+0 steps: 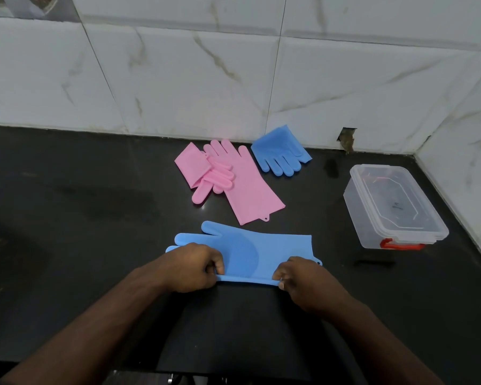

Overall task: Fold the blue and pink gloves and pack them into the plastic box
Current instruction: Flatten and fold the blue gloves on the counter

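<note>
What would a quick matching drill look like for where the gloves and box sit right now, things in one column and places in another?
Things:
1. near blue glove
2. far blue glove
3. pink gloves
4. plastic box

Places or states:
A. lid on, at the right of the counter by the side wall
B. leaning against the back wall tiles, fingers pointing toward the person
C. flat at the counter's front edge, pinched by the left hand and right hand
D. overlapping each other mid-counter, one doubled over

Pairs: 1-C, 2-B, 3-D, 4-A
</note>
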`<state>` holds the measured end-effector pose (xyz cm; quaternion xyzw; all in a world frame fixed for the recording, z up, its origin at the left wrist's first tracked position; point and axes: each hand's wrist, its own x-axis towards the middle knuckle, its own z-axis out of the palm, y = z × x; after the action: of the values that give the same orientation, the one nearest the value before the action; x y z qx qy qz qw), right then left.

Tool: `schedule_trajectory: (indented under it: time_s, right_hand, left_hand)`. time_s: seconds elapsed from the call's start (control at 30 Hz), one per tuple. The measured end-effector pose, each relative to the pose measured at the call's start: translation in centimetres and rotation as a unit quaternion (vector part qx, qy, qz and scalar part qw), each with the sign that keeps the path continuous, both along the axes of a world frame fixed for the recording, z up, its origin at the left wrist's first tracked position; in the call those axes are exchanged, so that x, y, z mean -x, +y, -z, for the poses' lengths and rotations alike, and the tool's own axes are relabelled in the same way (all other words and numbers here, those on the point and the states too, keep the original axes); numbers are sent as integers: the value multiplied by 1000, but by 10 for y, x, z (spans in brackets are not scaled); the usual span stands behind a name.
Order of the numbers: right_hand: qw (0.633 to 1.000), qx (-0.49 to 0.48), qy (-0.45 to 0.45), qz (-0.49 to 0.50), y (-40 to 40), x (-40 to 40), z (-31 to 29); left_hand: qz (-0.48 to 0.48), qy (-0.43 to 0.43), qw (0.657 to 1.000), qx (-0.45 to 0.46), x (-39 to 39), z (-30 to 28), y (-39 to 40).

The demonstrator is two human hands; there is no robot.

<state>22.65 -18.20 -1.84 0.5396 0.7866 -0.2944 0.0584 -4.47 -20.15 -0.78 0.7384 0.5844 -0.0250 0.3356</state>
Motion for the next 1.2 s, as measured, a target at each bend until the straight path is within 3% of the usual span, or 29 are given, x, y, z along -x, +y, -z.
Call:
schedule_trajectory:
  time_s: [0.17,0.3,0.6,0.77,0.87,0.97,1.2]
  right_hand:
    - [1000,15,16,4,-6,-3,-5]
    - [997,-40,54,41,0,0,-9]
    - [982,-98,104,124,48,22,-19]
    - [986,-105,70,110,71,31,-14]
    - [984,-130,84,84,76,42,-10]
    - [987,-124,99,25,78,60,-8]
    - [987,-150,-37,-45,111,79,3]
  left_hand:
    - [-7,-24,1000,17,3,1,-5]
    - [-79,-91,991,-51,6,-2,-1]
    - [-202,-134,958,-152,-7,-4,43]
    - [-195,-72,966,-152,-21,-3,75]
    - [-171,17,970,-172,-20,1,90]
    - [-121,93,979,-137,-19,1,102]
    - [-92,132,983,-93,-16,8,127]
